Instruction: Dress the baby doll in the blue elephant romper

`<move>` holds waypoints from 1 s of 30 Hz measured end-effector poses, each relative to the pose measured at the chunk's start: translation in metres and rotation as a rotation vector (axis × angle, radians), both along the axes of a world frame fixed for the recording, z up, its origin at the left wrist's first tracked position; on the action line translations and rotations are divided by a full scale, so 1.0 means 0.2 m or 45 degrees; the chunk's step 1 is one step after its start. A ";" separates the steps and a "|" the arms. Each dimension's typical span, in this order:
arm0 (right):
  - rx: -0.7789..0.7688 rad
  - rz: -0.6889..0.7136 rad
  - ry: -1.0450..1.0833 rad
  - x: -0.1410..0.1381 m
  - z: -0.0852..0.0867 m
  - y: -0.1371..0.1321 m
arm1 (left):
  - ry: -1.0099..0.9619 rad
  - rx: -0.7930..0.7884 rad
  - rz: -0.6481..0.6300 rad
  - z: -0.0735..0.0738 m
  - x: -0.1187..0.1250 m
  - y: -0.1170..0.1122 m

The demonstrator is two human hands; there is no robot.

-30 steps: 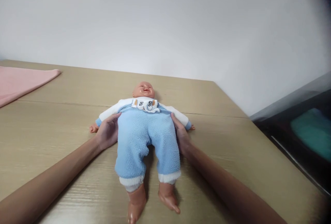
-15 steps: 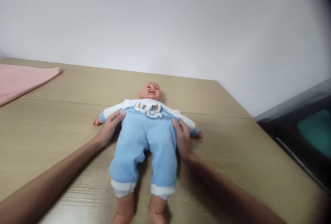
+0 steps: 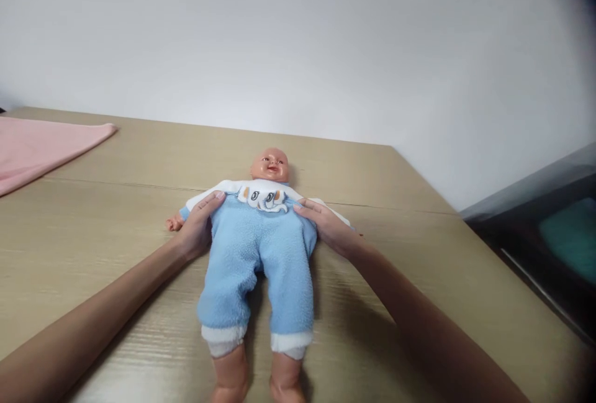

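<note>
A baby doll (image 3: pixel 271 166) lies on its back, head away from me, in a white top (image 3: pixel 207 193) and blue fleece pants (image 3: pixel 261 235) with white cuffs. An elephant patch (image 3: pixel 264 199) sits on its chest at the waistband. At the pants' left upper edge, my left hand (image 3: pixel 201 220) grips the fabric, its thumb on top. My right hand (image 3: pixel 326 224) pinches the waistband on the opposite side, lying across part of the doll's sleeve. The doll's hand on that side is mostly hidden behind my wrist.
The doll rests on a wooden table (image 3: pixel 116 223) with a seam across it. A pink cloth (image 3: pixel 41 145) lies at the far left. Behind the table stands a pale wall (image 3: pixel 233 49). A dark object with a teal panel (image 3: pixel 570 235) is beyond the right edge.
My right hand has moved inward and slightly up along the waistband, turning flatter over the sleeve. The patch and the pants have shifted a little left. My left hand stays at its side.
</note>
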State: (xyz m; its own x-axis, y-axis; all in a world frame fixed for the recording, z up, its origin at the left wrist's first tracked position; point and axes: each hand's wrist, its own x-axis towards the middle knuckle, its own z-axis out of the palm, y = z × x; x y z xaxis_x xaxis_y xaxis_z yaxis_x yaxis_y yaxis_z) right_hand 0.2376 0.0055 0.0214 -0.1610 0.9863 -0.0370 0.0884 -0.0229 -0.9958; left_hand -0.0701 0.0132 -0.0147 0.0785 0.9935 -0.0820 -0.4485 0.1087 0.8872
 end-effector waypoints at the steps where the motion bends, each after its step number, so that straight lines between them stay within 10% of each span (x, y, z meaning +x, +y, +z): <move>1: -0.008 0.032 -0.008 0.01 -0.01 0.01 | 0.023 0.002 0.036 0.00 0.01 0.00; 14: 0.836 -0.416 -0.740 -0.09 0.02 -0.02 | 0.297 0.271 0.281 -0.04 0.06 -0.06; 22: 0.942 0.329 -1.041 -0.61 0.32 0.41 | 0.431 0.545 0.396 -0.03 0.08 -0.13; 27: 0.770 1.175 -1.230 -0.94 0.30 0.65 | 0.510 0.590 0.499 -0.05 0.09 -0.15; 30: 0.728 1.256 -1.294 -1.04 0.24 0.66 | 0.506 0.565 0.538 -0.05 0.10 -0.14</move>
State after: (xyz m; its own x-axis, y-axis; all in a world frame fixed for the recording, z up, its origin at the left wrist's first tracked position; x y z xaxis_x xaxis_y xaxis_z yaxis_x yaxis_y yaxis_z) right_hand 0.0288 0.1375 0.0703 -0.8839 0.4242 -0.1972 0.4677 0.8071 -0.3604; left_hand -0.0494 -0.0157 -0.0240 -0.2706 0.8789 0.3929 -0.0076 -0.4101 0.9120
